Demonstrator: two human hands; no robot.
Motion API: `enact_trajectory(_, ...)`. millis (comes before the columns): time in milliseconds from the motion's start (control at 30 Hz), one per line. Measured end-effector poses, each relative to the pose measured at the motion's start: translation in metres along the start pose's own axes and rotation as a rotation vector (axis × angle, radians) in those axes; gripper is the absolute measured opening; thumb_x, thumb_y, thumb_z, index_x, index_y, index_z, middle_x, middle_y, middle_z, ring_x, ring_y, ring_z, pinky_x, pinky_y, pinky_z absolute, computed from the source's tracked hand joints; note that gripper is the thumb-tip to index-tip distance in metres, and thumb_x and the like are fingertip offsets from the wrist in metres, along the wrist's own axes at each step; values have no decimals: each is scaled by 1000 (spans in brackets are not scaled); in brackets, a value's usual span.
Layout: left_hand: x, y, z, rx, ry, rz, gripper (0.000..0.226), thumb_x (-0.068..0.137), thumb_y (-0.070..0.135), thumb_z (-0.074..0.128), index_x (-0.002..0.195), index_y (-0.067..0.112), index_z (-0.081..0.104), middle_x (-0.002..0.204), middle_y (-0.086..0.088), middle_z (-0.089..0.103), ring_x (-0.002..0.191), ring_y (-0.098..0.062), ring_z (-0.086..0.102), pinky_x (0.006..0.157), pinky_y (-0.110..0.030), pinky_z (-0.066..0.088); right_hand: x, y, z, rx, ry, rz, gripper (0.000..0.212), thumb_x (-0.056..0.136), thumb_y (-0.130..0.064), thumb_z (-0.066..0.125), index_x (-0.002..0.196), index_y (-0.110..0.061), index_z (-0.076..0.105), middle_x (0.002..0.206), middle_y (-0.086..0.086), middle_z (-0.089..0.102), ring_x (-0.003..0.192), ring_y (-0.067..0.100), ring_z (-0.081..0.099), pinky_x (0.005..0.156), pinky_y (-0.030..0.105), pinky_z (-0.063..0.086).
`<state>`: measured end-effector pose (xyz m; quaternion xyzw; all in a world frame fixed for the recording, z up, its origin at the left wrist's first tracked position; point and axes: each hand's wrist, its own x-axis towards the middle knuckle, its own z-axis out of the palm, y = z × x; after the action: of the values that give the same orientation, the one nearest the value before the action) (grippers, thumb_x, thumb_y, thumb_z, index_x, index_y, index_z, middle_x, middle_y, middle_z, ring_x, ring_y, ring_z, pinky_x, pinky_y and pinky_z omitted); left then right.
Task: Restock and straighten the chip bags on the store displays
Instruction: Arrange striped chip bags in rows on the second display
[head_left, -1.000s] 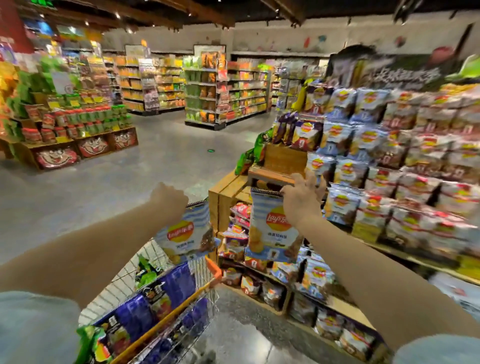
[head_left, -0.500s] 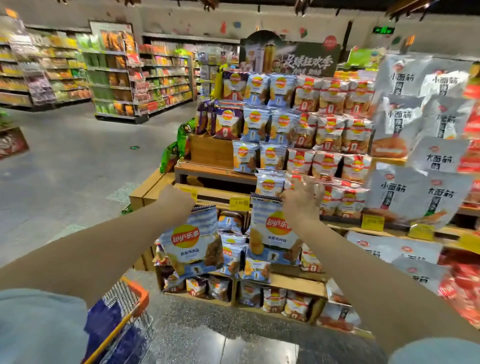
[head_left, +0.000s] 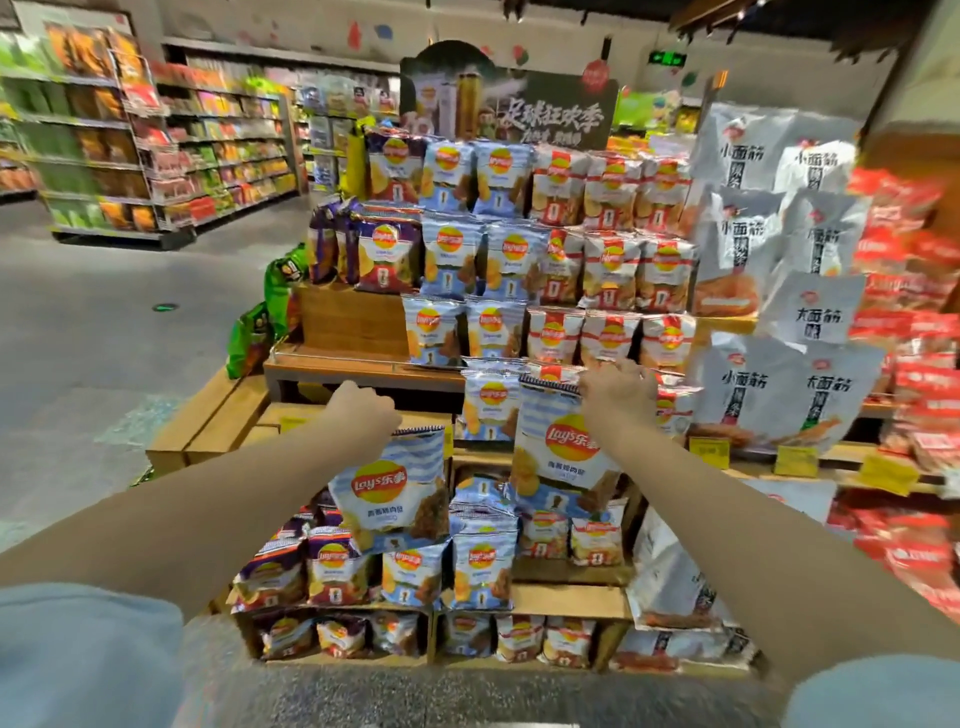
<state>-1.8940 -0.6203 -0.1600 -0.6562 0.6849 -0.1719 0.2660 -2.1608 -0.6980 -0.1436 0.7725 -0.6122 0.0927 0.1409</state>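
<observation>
Before the tiered wooden display (head_left: 358, 364), the person holds one blue-striped chip bag in each of the hands. Left hand (head_left: 363, 408) is closed around the top seal of the left bag (head_left: 389, 491), which hangs free in front of the lower shelves. Right hand (head_left: 618, 387) pinches the top edge of the right bag (head_left: 563, 457), held up close against the middle tier, beside a matching bag standing there.

Handling judgement: both bags appear light, air-filled and soft-walled; contents are brittle, so squeezing the body risks crushing. The crimped top seal is the sound place to grip, as both hands do now. The film looks glossy and likely slippery, and a bag held by one corner will swing.

Surface: the tiers are plank shelves, partly bare on the left side, with stocked rows leaning on one another; a nudge could topple neighbours.

Room: a shop floor of grey concrete (head_left: 104, 338), open to the left, with long shelving aisles (head_left: 130, 156) behind and white snack packs (head_left: 779, 234) crowding the right.
</observation>
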Motion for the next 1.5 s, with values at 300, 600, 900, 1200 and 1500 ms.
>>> enact_trajectory(300,77,-13,29,-76,28,61,21,96,13,46,115,17,53,110,-2,54,91,-22,49,74,-32,33,89,-36,52,-5,-12,-3,28,93,-10,45,108,-18,67,122,6,57,123,29,38,109,42,23)
enact_trajectory(600,169,-31,50,-160,51,68,22,94,7,45,112,17,53,110,-2,54,99,-23,52,86,-33,38,193,-75,101,223,-151,-185,30,98,-15,38,105,-20,67,103,3,66,98,26,57,98,40,33)
enact_trajectory(900,238,-52,70,-228,64,35,18,93,8,45,107,17,53,110,-2,56,100,-23,52,85,-31,35,288,-128,131,306,-206,-384,31,101,-14,38,122,-13,60,119,6,61,97,28,61,78,37,53)
enact_trajectory(1200,289,-77,109,-269,68,90,20,95,11,40,107,16,55,111,-2,58,102,-23,53,90,-33,38,353,-173,177,204,-240,-307,27,98,-6,42,105,-10,68,105,8,67,87,25,66,70,35,57)
enact_trajectory(1500,322,-106,141,-339,121,154,16,100,16,36,99,13,52,101,-4,56,92,-24,52,79,-31,31,388,-222,211,148,-378,-289,28,96,1,43,110,-10,63,102,9,64,75,26,57,58,32,46)
